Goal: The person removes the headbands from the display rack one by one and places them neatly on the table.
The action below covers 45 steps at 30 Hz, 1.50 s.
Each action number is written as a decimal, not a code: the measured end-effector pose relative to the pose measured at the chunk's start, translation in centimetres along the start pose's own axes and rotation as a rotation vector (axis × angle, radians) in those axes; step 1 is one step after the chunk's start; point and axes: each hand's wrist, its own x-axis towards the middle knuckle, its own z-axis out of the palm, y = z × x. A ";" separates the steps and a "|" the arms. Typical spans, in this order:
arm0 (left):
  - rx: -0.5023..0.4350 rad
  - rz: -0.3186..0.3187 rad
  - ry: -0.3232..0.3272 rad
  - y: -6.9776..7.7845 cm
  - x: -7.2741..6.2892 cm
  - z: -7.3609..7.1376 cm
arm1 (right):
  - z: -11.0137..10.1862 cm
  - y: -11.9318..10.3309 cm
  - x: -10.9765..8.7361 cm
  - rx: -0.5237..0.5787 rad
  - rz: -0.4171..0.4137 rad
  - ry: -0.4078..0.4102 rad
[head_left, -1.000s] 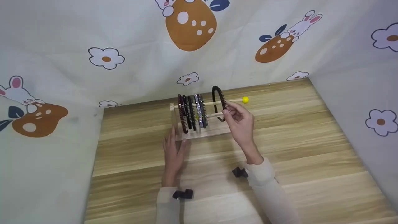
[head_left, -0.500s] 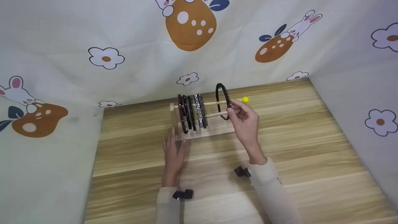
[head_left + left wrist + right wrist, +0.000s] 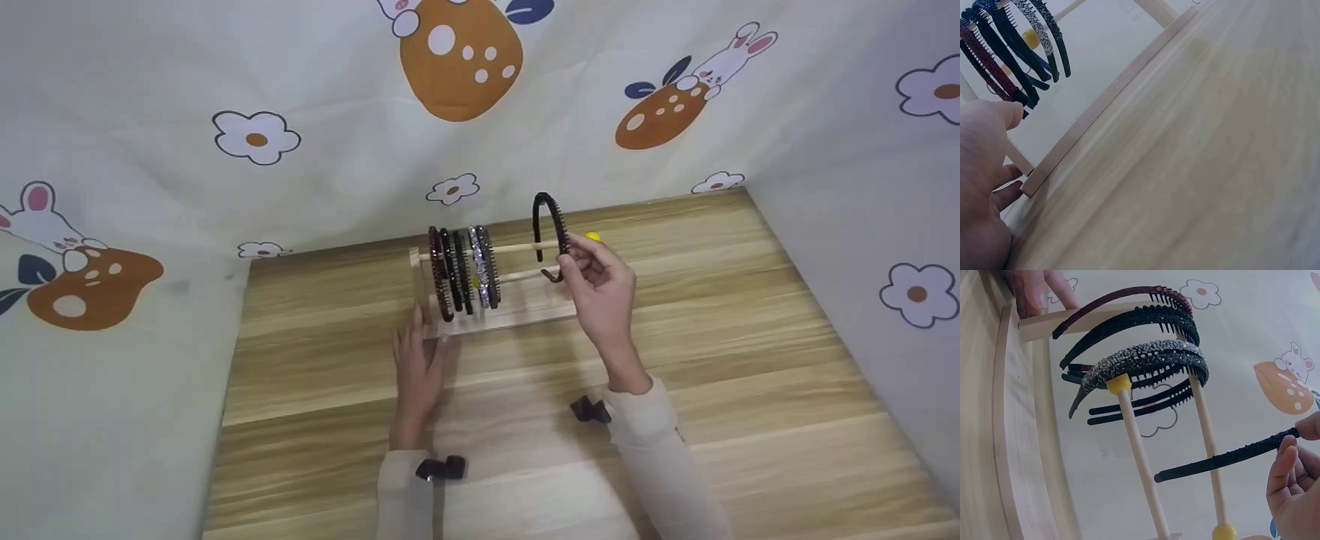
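Note:
A wooden headband rack (image 3: 517,315) with two horizontal rods stands near the back of the table. My right hand (image 3: 606,300) pinches a black toothed headband (image 3: 559,214) between thumb and fingers, near the rods' right ends. In the right wrist view this headband (image 3: 1213,464) crosses over both rods, apart from the others. Several headbands (image 3: 480,266), dark red, black and silver glitter, hang together towards the rack's left end. My left hand (image 3: 418,375) touches the rack's left end, fingers extended; in the left wrist view its fingertips (image 3: 1008,194) lie at the base's corner.
Yellow knobs (image 3: 1224,532) cap the rods; in the head view the right hand partly covers one. A patterned cloth wall (image 3: 337,202) rises right behind the rack, and another wall (image 3: 862,187) bounds the wood-grain table (image 3: 712,360) on the right.
My right hand has drawn the black headband to the right along the rods and slightly upward, away from the hanging group. The left hand and the rack have stayed in place.

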 end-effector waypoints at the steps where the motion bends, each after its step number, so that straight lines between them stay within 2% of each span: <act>1: -0.003 -0.001 0.000 0.1 0.0 0.0 | -0.1 0.0 0.1 -0.001 -0.002 0.003; 13: 0.003 -0.055 -0.018 0.3 0.0 -0.1 | -1.4 -0.4 1.2 -0.005 -0.002 0.049; 20: 0.001 -0.003 0.002 0.1 0.0 0.0 | -2.1 -0.3 1.7 -0.012 -0.018 0.065; 37: 0.010 -0.018 0.008 0.1 0.1 0.1 | -4.2 0.2 2.7 -0.058 -0.034 0.070; 45: 0.009 0.023 0.022 0.1 0.2 0.2 | -5.5 1.1 3.0 -0.089 -0.015 0.073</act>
